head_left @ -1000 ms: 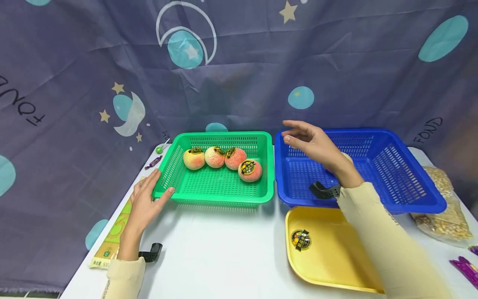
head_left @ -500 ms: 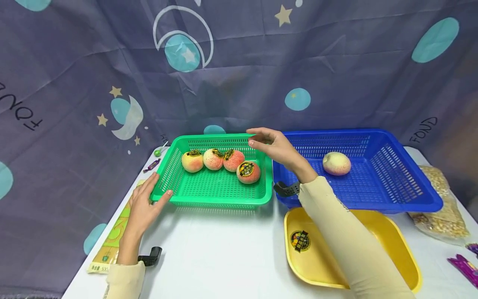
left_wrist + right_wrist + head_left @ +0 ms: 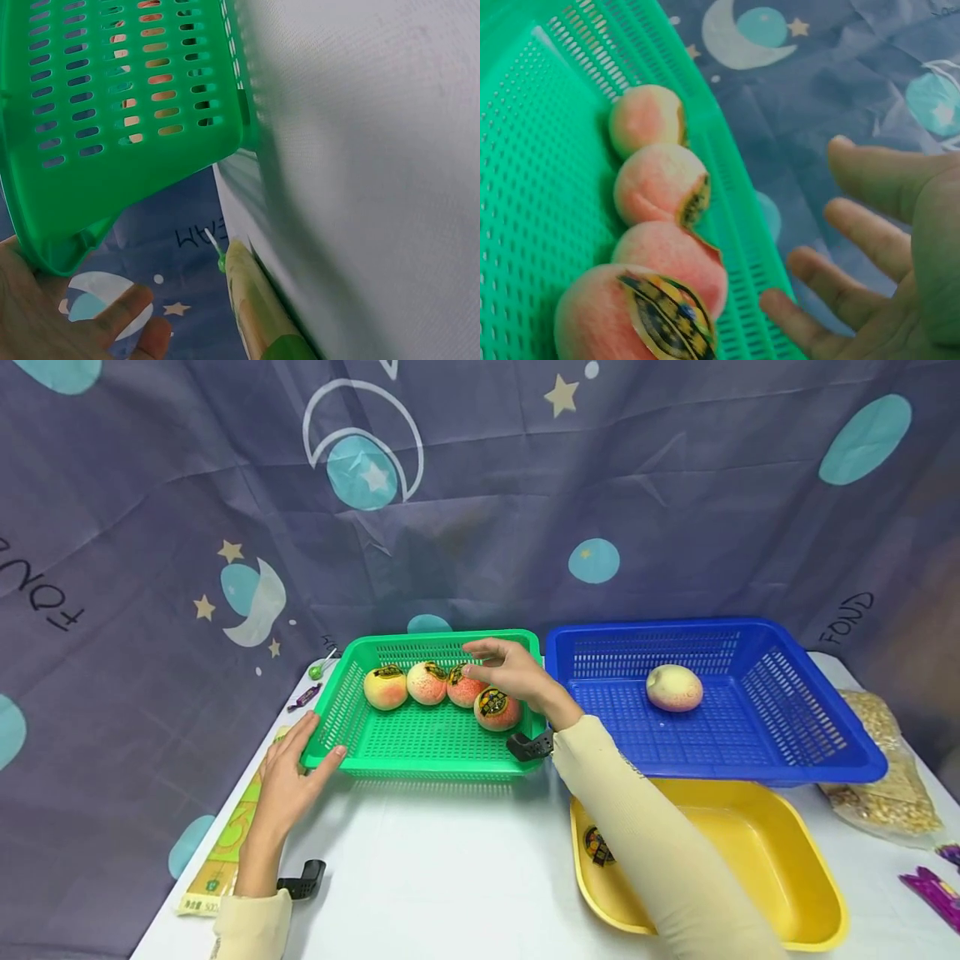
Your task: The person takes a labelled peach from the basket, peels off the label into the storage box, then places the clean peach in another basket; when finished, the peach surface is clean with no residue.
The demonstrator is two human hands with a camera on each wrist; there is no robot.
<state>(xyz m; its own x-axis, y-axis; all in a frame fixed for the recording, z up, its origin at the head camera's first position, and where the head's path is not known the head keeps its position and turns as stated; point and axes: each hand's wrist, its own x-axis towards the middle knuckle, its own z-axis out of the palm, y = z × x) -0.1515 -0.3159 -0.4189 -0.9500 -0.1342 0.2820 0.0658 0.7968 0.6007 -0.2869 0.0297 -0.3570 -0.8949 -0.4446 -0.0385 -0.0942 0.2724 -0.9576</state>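
Observation:
Several peaches with dark stickers lie in the green basket (image 3: 420, 765), among them a yellowish peach (image 3: 386, 690) at the left and a redder peach (image 3: 497, 710) at the right. My right hand (image 3: 513, 672) hovers over the basket's right part, fingers spread and holding nothing; in the right wrist view the sticker peach (image 3: 600, 322) is close by. My left hand (image 3: 288, 777) rests at the basket's left front corner, fingers extended along the rim. In the left wrist view that hand (image 3: 52, 315) shows under the rim's corner.
A blue basket (image 3: 720, 772) with one pale peach (image 3: 674, 687) stands to the right. In front of it sits a yellow tray (image 3: 765, 860). Bagged grains (image 3: 885, 768) lie far right, near a purple wrapper (image 3: 933, 897). A green-yellow packet (image 3: 225, 852), candy (image 3: 304, 697) and lollipop (image 3: 315, 672) lie left.
My right hand has moved left from above the blue basket to above the peaches in the green one, uncovering the pale peach. The left hand stays at the green basket's corner.

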